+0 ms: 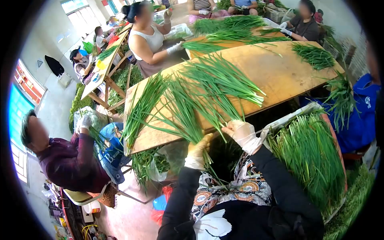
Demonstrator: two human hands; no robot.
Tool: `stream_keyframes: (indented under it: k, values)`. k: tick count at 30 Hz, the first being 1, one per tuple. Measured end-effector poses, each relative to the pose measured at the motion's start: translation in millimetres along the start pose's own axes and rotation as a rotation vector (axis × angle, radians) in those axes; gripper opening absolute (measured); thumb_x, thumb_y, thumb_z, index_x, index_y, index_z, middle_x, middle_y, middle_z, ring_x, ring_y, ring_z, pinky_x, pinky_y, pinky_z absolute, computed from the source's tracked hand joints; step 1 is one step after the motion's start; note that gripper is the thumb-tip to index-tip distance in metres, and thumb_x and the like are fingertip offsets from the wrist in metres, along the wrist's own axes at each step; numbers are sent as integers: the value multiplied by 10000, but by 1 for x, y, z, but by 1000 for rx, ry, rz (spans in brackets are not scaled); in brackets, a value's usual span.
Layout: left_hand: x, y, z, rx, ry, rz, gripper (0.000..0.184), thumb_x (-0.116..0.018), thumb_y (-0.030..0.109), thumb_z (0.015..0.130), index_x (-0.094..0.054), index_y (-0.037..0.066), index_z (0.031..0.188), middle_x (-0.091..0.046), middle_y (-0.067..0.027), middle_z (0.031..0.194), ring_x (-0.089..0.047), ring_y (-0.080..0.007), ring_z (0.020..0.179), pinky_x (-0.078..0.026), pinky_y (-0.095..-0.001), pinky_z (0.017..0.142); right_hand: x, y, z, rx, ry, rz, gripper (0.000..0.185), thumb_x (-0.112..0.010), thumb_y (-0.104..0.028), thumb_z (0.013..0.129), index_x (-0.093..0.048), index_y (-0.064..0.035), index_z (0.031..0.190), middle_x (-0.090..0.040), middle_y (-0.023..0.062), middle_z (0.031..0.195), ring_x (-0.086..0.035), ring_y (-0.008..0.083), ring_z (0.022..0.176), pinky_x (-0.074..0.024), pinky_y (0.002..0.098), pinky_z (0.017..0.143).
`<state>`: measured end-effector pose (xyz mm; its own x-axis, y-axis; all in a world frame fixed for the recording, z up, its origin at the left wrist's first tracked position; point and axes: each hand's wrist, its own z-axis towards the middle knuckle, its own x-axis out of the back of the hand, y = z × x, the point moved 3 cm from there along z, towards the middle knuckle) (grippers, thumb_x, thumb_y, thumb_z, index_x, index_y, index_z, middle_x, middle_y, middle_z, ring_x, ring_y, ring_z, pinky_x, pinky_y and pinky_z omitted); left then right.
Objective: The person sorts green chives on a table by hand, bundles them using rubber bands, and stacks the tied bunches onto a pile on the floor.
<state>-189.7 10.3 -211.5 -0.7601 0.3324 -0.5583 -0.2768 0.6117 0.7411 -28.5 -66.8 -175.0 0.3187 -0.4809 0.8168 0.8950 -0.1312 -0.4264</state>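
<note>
My left hand (199, 148), in a pale glove, is wrapped round a bunch of garlic chives (185, 118) at the table's near edge. Its leaves fan out over the wood, and a few stalk ends stick out below my fist. Just to the right, my right hand (241, 133), also gloved, has its fingers closed at the ends of some thin stalks; how many it holds I cannot make out. Beyond both hands a larger pile of chives (228, 82) lies with its white ends to the right. Another bundle (145, 108) rests on the left.
The wooden table (276, 74) curves ahead, with a small chive bundle (314, 56) at its far right. Beside my right arm stands a crate of chives (306, 152). A seated person (70, 160) works at left; another person (150, 44) is across the table.
</note>
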Motion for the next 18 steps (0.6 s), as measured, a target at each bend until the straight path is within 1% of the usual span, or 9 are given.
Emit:
stream_keyframes:
  k: [3, 5, 8, 10, 12, 13, 14, 17, 18]
  values:
    - [5, -13, 6, -93, 91, 187, 283, -664, 77, 733, -517, 66, 974, -613, -57, 808, -485, -69, 541, -366, -180, 432, 9, -9, -8, -27, 112, -18, 298, -550, -361, 782, -587, -72, 716, -579, 105, 653, -583, 286, 625, -453, 373, 532]
    - [3, -19, 8, -112, 97, 176, 296, -668, 81, 730, -515, 63, 983, -615, -57, 805, -498, -71, 545, -367, -180, 438, 7, -12, -9, -138, -60, -241, 319, -527, -375, 797, -583, -72, 712, -578, 112, 624, -582, 286, 585, -453, 376, 514]
    - [1, -24, 17, -105, 168, 162, 296, -679, 77, 719, -532, 43, 974, -619, -64, 810, -549, -102, 587, -415, -211, 481, -25, 4, -11, -233, -162, -253, 388, -523, -432, 787, -577, -60, 689, -574, 133, 606, -577, 292, 590, -451, 364, 505]
    - [2, -29, 25, -115, 152, 189, 288, -681, 65, 713, -552, 14, 966, -623, -65, 817, -587, -140, 659, -460, -251, 545, -36, -4, -14, -162, -308, -42, 346, -469, -386, 823, -573, -61, 766, -592, 129, 659, -587, 288, 631, -454, 391, 563]
    - [0, -28, 27, -137, 148, 172, 255, -681, 64, 716, -575, -16, 933, -628, -73, 827, -595, -159, 679, -483, -267, 581, -43, -25, -28, -25, -282, 92, 327, -464, -364, 827, -568, -54, 801, -593, 122, 668, -582, 288, 635, -450, 384, 595]
    - [-1, -26, 24, -80, 118, 139, 249, -684, 67, 711, -576, -12, 921, -619, -66, 819, -583, -154, 682, -468, -263, 592, -43, -31, -30, 41, -421, 176, 314, -502, -350, 814, -567, -43, 806, -579, 111, 625, -575, 254, 590, -447, 343, 599]
    - [-2, -23, 20, -24, 85, 107, 244, -688, 70, 706, -578, -7, 910, -611, -59, 812, -570, -148, 685, -454, -258, 603, -35, -27, -36, -175, -550, 467, 340, -557, -372, 798, -566, -33, 802, -561, 86, 578, -557, 192, 537, -436, 305, 556]
    - [2, -24, 13, 76, 51, 111, 212, -665, 59, 726, -584, -8, 910, -612, -58, 799, -580, -148, 689, -462, -254, 602, -30, -15, -31, -487, -564, 781, 412, -582, -448, 780, -556, -37, 788, -562, 40, 562, -491, 87, 484, -389, 223, 479]
    - [1, -28, 12, 81, 48, 117, 212, -665, 59, 726, -584, -8, 910, -612, -58, 799, -580, -148, 689, -462, -254, 602, -40, -10, -29, -405, -479, 855, 352, -560, -402, 811, -550, -51, 784, -561, 31, 555, -469, 74, 460, -375, 213, 459]
